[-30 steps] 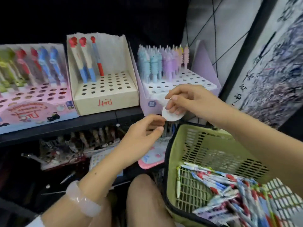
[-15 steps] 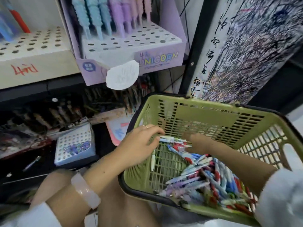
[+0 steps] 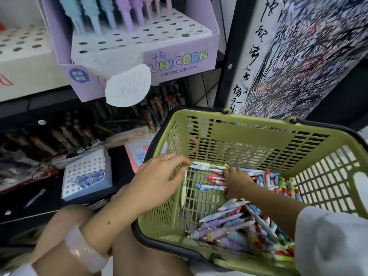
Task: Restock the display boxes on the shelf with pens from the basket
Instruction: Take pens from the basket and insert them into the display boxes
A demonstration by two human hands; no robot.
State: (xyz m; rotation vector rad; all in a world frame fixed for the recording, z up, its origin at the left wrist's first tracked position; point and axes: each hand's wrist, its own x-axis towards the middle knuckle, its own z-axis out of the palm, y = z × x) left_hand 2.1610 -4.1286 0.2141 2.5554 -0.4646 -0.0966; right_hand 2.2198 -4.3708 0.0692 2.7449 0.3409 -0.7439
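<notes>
A green plastic basket (image 3: 249, 124) rests on my lap, with a heap of mixed pens (image 3: 235, 222) in its bottom. My right hand (image 3: 237, 182) is deep inside it, fingers curled over a few red, white and blue pens that stick out to the left. My left hand (image 3: 159, 180) reaches over the basket's left wall, fingers stretched, fingertips against those pens' ends. Above on the shelf stands the purple UNICORN display box (image 3: 179, 58), with pastel pens (image 3: 111, 14) in its back rows and many bare holes in front. A beige display box (image 3: 25, 64) stands to its left.
A white scribbled paper tag (image 3: 127, 86) hangs off the purple box's front. On the lower shelf sits a small blue box (image 3: 85, 174) among cluttered stationery. A black shelf post (image 3: 229, 56) and a scribble-covered test sheet (image 3: 298, 56) stand to the right. My knee (image 3: 139, 255) is below the basket.
A second ago both hands were up at the paper tag by the purple box. They have dropped into the basket, and my view has tilted down and right.
</notes>
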